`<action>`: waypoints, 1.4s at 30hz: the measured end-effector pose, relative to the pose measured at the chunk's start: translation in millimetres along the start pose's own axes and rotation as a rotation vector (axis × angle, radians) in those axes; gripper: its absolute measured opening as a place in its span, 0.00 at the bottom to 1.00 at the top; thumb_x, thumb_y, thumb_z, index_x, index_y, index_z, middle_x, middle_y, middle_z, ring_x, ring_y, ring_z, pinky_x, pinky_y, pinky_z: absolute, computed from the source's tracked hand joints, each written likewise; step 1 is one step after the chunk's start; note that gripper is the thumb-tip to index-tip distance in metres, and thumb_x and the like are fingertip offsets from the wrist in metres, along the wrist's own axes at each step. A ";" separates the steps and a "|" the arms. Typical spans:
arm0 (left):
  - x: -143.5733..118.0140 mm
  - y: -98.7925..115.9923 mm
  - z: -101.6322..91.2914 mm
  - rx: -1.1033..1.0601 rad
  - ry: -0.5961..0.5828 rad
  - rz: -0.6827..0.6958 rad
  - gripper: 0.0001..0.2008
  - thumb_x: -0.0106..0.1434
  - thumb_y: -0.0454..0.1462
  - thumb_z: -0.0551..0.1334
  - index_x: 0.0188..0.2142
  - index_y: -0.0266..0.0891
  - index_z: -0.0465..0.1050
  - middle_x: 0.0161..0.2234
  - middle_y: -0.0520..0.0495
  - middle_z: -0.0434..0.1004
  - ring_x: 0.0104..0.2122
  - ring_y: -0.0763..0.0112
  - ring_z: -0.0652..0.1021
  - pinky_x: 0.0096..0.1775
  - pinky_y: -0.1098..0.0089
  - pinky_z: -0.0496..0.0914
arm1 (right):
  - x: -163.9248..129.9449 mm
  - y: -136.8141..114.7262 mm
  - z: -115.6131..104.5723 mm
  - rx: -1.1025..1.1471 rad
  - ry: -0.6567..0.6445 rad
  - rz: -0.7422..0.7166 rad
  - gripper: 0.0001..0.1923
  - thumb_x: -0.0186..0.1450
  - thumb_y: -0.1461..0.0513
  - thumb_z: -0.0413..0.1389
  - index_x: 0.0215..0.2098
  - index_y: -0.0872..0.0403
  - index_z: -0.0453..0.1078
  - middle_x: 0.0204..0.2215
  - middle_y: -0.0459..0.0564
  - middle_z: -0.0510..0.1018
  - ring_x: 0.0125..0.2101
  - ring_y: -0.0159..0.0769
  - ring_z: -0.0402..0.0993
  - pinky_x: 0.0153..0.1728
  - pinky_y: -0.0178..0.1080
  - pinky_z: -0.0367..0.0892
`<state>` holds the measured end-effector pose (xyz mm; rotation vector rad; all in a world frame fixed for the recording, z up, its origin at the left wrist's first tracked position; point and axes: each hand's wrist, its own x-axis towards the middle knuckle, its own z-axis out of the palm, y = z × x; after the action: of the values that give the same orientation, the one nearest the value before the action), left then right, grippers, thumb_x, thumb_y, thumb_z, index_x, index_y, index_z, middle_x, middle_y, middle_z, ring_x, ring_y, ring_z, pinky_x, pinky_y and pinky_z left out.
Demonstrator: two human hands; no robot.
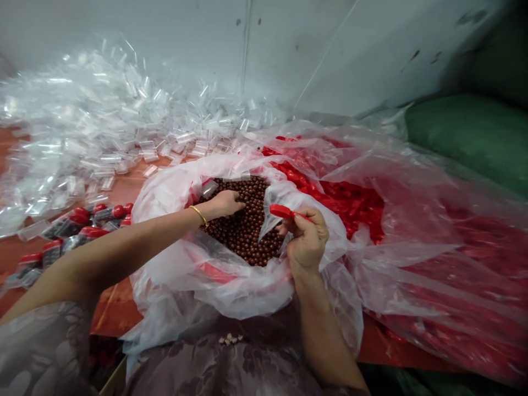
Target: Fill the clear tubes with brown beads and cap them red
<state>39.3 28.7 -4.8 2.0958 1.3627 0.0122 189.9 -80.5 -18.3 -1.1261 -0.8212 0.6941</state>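
Observation:
A white plastic bag lies open in front of me, full of small brown balls. My left hand, with a gold bangle at the wrist, reaches into the bag and rests on the balls with fingers curled; what it grips is hidden. My right hand sits at the bag's right rim and pinches a red cap between thumb and fingers. A clear tube may be under that cap, but I cannot tell.
A large clear bag of red caps spreads to the right. A heap of empty clear tubes covers the back left. Several filled, red-capped tubes lie left of the white bag on the red tabletop. A green sack is at far right.

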 end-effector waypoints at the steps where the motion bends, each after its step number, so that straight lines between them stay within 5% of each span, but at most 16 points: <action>1: -0.2 -1.1 1.9 -0.036 0.003 0.000 0.18 0.67 0.42 0.52 0.47 0.32 0.72 0.37 0.44 0.80 0.27 0.75 0.76 0.26 0.78 0.67 | 0.5 -0.4 0.8 0.006 0.007 0.000 0.03 0.55 0.60 0.52 0.27 0.52 0.64 0.16 0.39 0.69 0.15 0.28 0.65 0.19 0.33 0.61; 5: -3.3 0.3 6.1 0.006 0.057 0.101 0.17 0.65 0.43 0.55 0.45 0.35 0.75 0.39 0.45 0.80 0.36 0.68 0.79 0.37 0.72 0.72 | 1.6 -1.2 2.7 -0.012 0.026 -0.003 0.06 0.57 0.58 0.54 0.29 0.52 0.66 0.20 0.41 0.73 0.19 0.27 0.66 0.21 0.31 0.62; 10: -3.9 11.4 3.9 0.134 0.118 0.193 0.08 0.55 0.33 0.61 0.34 0.32 0.77 0.39 0.36 0.79 0.47 0.53 0.77 0.48 0.63 0.69 | 1.6 0.9 2.2 -0.071 -0.063 0.012 0.09 0.62 0.55 0.55 0.32 0.53 0.67 0.27 0.43 0.77 0.21 0.25 0.66 0.24 0.31 0.65; 14: 3.7 12.0 6.9 0.002 0.069 0.200 0.06 0.54 0.34 0.63 0.31 0.32 0.76 0.33 0.41 0.80 0.39 0.60 0.78 0.43 0.66 0.71 | 1.9 3.7 1.7 -0.090 -0.114 -0.021 0.12 0.63 0.54 0.55 0.41 0.52 0.68 0.30 0.44 0.77 0.21 0.25 0.66 0.24 0.31 0.66; 17: 2.7 4.0 9.7 -0.148 0.052 0.202 0.09 0.58 0.34 0.61 0.38 0.32 0.74 0.34 0.46 0.80 0.33 0.70 0.77 0.38 0.72 0.71 | 3.1 6.6 0.8 -0.107 -0.136 -0.010 0.15 0.62 0.54 0.55 0.45 0.52 0.68 0.33 0.45 0.77 0.24 0.25 0.67 0.24 0.30 0.66; 24: -33.0 -19.5 1.3 -1.204 -0.163 0.365 0.17 0.49 0.32 0.70 0.38 0.34 0.70 0.34 0.50 0.76 0.34 0.76 0.75 0.42 0.71 0.70 | 4.1 10.5 1.1 -0.015 -0.166 0.042 0.10 0.57 0.59 0.56 0.37 0.52 0.70 0.24 0.39 0.69 0.19 0.23 0.62 0.21 0.29 0.63; 32: -67.4 -20.5 12.6 -1.190 -0.056 0.341 0.20 0.47 0.38 0.73 0.37 0.33 0.71 0.31 0.52 0.74 0.31 0.78 0.73 0.34 0.75 0.66 | -0.5 8.2 0.1 -0.215 -0.179 -0.073 0.14 0.61 0.51 0.56 0.36 0.53 0.73 0.23 0.43 0.74 0.22 0.28 0.68 0.25 0.33 0.67; 37: -80.9 -24.3 17.2 -1.257 -0.127 0.135 0.20 0.50 0.43 0.70 0.37 0.34 0.67 0.34 0.46 0.78 0.26 0.76 0.77 0.23 0.77 0.64 | 1.6 8.9 2.0 -0.262 -0.281 -0.026 0.12 0.60 0.54 0.57 0.37 0.53 0.70 0.27 0.45 0.76 0.24 0.28 0.71 0.24 0.32 0.67; 42: -81.2 -24.5 22.1 -1.220 -0.114 0.168 0.15 0.52 0.40 0.67 0.34 0.35 0.66 0.29 0.49 0.78 0.22 0.79 0.75 0.22 0.79 0.63 | 2.0 7.3 2.8 -0.228 -0.376 0.093 0.16 0.58 0.55 0.57 0.44 0.51 0.69 0.26 0.42 0.72 0.19 0.25 0.63 0.20 0.31 0.65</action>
<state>-11.2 -42.9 -9.0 1.1164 0.7443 0.6185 188.1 -75.4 -24.3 -1.2630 -1.1955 0.9232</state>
